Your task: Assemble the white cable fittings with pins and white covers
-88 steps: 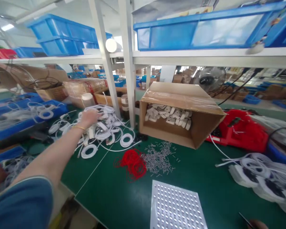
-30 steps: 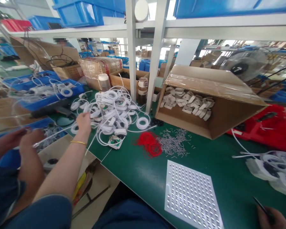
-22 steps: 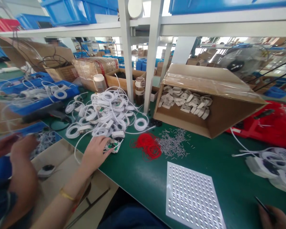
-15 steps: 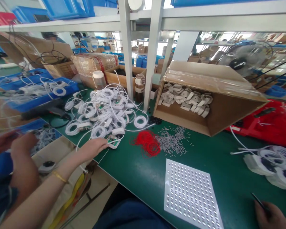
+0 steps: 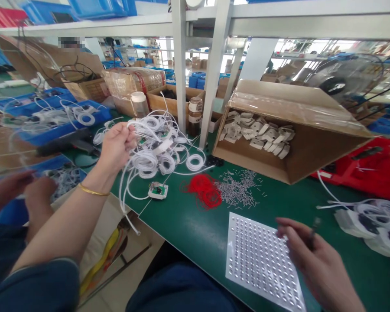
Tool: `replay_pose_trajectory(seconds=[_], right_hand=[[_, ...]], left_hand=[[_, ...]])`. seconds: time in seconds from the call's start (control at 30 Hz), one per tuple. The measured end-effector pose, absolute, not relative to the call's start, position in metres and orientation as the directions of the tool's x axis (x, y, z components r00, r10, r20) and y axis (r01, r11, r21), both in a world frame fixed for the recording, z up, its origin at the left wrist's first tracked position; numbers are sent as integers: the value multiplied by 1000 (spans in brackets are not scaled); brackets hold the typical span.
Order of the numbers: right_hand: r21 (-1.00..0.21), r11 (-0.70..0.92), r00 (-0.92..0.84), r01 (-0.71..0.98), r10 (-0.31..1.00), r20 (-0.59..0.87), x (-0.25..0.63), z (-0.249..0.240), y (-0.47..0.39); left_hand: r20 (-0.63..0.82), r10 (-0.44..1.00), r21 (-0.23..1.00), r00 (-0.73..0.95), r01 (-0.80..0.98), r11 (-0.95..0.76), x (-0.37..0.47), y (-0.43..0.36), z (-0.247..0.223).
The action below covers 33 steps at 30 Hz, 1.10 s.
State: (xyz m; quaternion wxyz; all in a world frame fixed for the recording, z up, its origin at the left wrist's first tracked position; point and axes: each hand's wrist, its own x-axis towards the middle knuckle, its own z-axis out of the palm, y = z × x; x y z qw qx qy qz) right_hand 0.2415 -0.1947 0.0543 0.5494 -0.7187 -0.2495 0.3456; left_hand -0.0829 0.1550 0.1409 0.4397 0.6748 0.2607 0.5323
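Note:
My left hand [image 5: 118, 145], with a gold bangle at the wrist, is closed on white cable at the left side of a pile of coiled white cables [image 5: 149, 160]. Below the pile, a small white housing with a green circuit board [image 5: 158, 190] lies on the green table. My right hand [image 5: 308, 247] hovers over the right edge of a white sheet with rows of round silver dots [image 5: 260, 255]. A dark, thin tool [image 5: 314, 229], blurred, is held in its fingers. Red bands [image 5: 204, 190] and many small screws [image 5: 237, 188] lie between the hands.
An open cardboard box [image 5: 256, 158] with white plastic parts stands behind the screws. White housings with cable [image 5: 370, 225] and a red bag [image 5: 360, 169] are at the right. Shelf posts [image 5: 181, 73] and a bottle [image 5: 195, 117] rise behind the pile. Another person's hands [image 5: 39, 195] are at the far left.
My left hand has left the circuit-board housing and risen to the cables, lifting some. My right hand has moved up and left to the dotted sheet with the dark tool.

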Motion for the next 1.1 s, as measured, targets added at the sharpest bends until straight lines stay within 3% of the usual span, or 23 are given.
replay_pose_trajectory(seconds=[0.1,0.13,0.23,0.3,0.43,0.5,0.67,0.77,0.9,1.0,1.1], right_hand=[[-912,-235,137,-336,946,-294,178,83,-124],[-872,-253,-36,-419,964,-263,162,90,-102],[-714,-305,-268,-630,949,-169,132,106,-45],[-616,-326,-321,-717,939,-124,122,110,-22],[-497,-310,-302,-810,948,-99,114,90,-17],[-474,-346,-293,-809,938,-186,110,70,-28],[-503,-391,-132,-770,870,-475,92,29,-48],[-554,-324,-43,-767,887,-460,89,28,-46],[-657,-188,39,-730,948,-315,102,64,-47],[-751,-72,91,-656,981,-174,113,108,-60],[-843,102,227,-528,973,-25,125,150,-79]], left_hand=[[541,781,834,312,-77,-547,-79,141,162],[570,747,797,342,-9,-604,-78,134,169],[644,588,565,489,214,-797,-75,106,181],[647,464,406,605,241,-881,-74,84,176],[571,220,216,791,114,-970,-76,44,131],[515,96,71,852,69,-995,-74,27,102],[522,-29,-37,852,-12,-999,-60,-4,50],[596,37,1,802,45,-999,-64,-8,28],[740,390,164,549,415,-895,-96,3,-9],[544,643,223,539,646,-730,-122,23,-27],[433,766,284,476,734,-617,-134,45,-28]])
